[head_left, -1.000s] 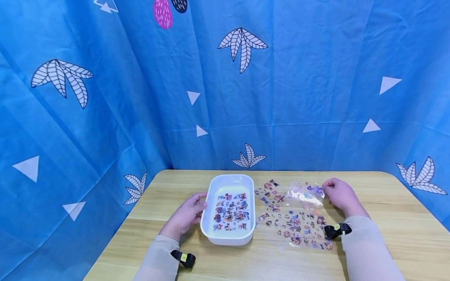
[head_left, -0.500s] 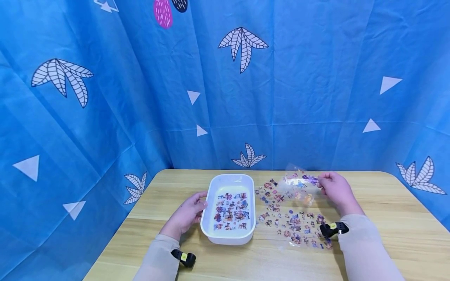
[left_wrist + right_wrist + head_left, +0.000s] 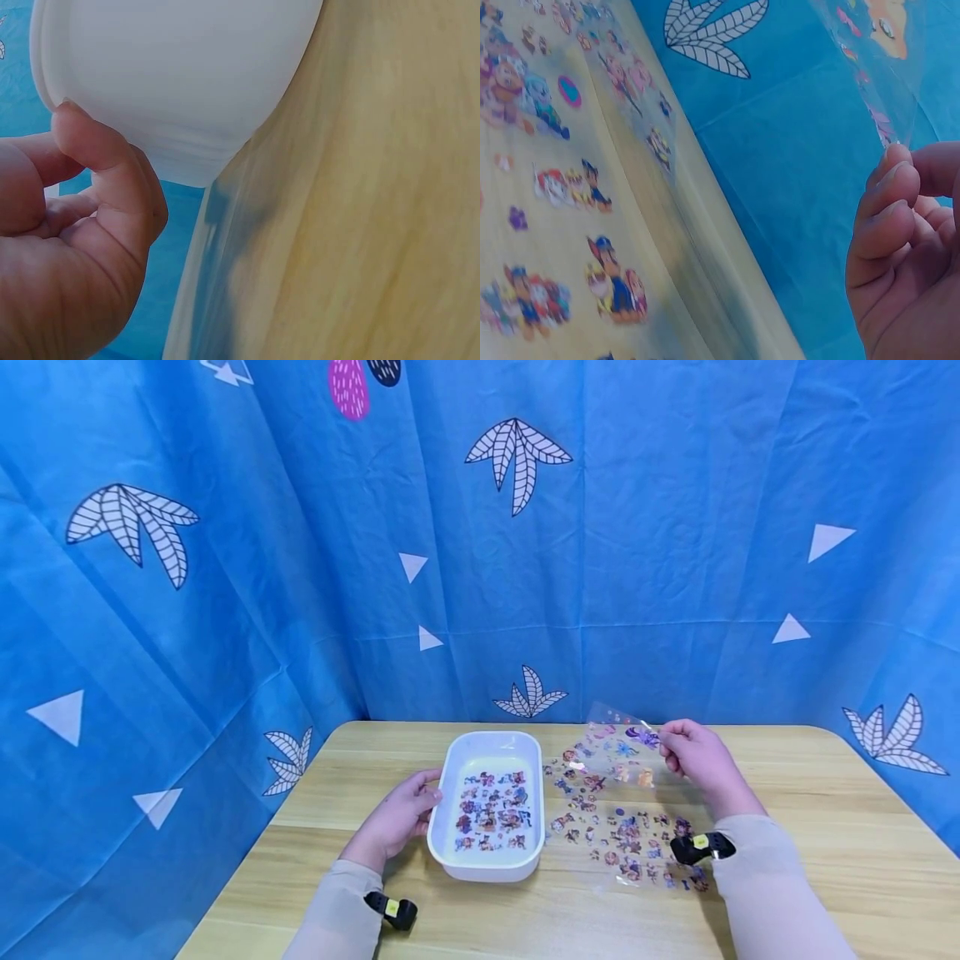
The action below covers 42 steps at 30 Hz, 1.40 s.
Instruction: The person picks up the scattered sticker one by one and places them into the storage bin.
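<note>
A white plastic tray (image 3: pixel 491 870) stands left of the table's middle, with a clear sheet of cartoon stickers (image 3: pixel 487 818) inside. My left hand (image 3: pixel 397 818) holds its left side; in the left wrist view a digit meets the rim of the tray (image 3: pixel 180 67). To the right, my right hand (image 3: pixel 701 764) pinches one corner of a clear sticker sheet (image 3: pixel 626 749) with purple, blue and orange figures. That sheet is raised and tilted near the table's back. In the right wrist view thumb and fingertips close on the edge of the sheet (image 3: pixel 885 75).
Clear sticker sheets (image 3: pixel 630 852) with puppy figures lie flat on the wooden table (image 3: pixel 832 852), right of the tray. A blue patterned curtain (image 3: pixel 652 568) rises behind the table and along its sides. Black wrist cameras sit on both sleeves.
My right hand has lifted the pinched sheet off the others and carried it left and toward the back, so it spreads out more. The left hand and tray have stayed put.
</note>
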Motion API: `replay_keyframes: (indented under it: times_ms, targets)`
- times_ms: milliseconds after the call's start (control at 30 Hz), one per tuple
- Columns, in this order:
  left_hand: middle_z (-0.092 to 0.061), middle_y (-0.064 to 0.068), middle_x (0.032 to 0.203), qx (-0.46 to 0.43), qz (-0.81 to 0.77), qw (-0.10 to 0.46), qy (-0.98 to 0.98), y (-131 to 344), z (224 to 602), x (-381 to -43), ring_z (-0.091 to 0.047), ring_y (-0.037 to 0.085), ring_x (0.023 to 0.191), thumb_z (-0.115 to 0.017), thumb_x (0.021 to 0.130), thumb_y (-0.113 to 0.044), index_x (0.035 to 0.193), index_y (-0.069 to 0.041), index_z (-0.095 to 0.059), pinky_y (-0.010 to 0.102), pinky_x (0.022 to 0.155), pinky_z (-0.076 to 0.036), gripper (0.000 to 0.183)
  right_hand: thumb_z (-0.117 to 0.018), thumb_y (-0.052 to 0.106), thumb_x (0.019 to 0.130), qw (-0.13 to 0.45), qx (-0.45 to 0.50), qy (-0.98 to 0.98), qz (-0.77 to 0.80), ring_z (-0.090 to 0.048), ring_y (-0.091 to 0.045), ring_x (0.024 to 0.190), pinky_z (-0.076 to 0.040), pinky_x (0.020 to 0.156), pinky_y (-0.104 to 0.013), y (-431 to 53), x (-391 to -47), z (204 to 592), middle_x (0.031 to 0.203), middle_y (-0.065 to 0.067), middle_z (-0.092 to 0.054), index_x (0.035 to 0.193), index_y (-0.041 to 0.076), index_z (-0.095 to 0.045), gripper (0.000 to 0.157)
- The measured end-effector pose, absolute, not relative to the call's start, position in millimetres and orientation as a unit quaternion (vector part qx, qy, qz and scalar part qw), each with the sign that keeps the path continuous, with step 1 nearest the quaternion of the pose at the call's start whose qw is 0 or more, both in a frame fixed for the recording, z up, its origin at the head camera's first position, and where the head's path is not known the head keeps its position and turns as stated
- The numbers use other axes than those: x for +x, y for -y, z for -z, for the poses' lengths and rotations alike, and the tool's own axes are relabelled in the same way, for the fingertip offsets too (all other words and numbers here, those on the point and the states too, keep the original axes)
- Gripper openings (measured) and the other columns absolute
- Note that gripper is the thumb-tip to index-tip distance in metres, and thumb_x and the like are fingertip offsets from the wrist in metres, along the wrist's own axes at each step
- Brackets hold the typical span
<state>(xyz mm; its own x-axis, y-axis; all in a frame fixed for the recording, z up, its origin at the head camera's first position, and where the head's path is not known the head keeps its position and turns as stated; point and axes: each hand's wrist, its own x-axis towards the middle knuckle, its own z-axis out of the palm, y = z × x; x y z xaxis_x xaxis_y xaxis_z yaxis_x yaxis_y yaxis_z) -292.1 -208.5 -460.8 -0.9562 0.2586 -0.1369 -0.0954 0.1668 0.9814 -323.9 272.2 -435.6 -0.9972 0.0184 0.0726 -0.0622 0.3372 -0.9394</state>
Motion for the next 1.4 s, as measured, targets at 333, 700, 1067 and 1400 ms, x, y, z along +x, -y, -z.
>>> replay_keyframes:
  times_ms: [333,700,1067,1400]
  targets:
    - [-0.058,0.02,0.115,0.047,-0.647,0.134,-0.749,207.0,460.4,-292.6,-0.062,0.025,0.089,-0.05,0.106,-0.015,0.153,-0.008,-0.04,0.035,0.071,-0.057,0.049,-0.05,0.023,0.107,0.019,0.04,0.823,-0.567,-0.055,-0.018,0.065,-0.049,0.056,-0.034,-252.0,-330.7,438.4,0.085,-0.01,-0.058,0.115,0.0,-0.055,0.026]
    - [-0.057,0.019,0.114,0.045,-0.647,0.135,-0.749,210.2,460.1,-291.4,-0.061,0.024,0.088,-0.051,0.106,-0.014,0.153,-0.008,-0.04,0.033,0.07,-0.055,0.049,-0.051,0.016,0.105,-0.003,0.058,0.812,-0.581,-0.054,-0.019,0.063,-0.047,0.053,-0.032,-208.3,-337.7,440.5,0.081,-0.008,-0.059,0.113,-0.001,-0.057,0.021]
    - [-0.058,0.02,0.115,0.043,-0.647,0.136,-0.749,209.3,459.2,-292.6,-0.061,0.025,0.089,-0.051,0.106,-0.015,0.153,-0.009,-0.04,0.033,0.07,-0.055,0.048,-0.052,0.017,0.104,-0.02,0.064,0.798,-0.599,-0.052,-0.019,0.062,-0.049,0.057,-0.035,-162.8,-342.0,429.6,0.08,-0.008,-0.059,0.109,0.003,-0.06,0.017]
    - [-0.057,0.02,0.114,0.05,-0.647,0.14,-0.748,208.5,458.0,-290.0,-0.061,0.024,0.088,-0.05,0.106,-0.014,0.154,-0.007,-0.038,0.032,0.069,-0.054,0.05,-0.054,0.019,0.103,-0.034,0.049,0.8,-0.597,-0.05,-0.019,0.059,-0.043,0.053,-0.031,-133.4,-346.4,433.2,0.078,-0.007,-0.06,0.111,0.004,-0.062,0.019]
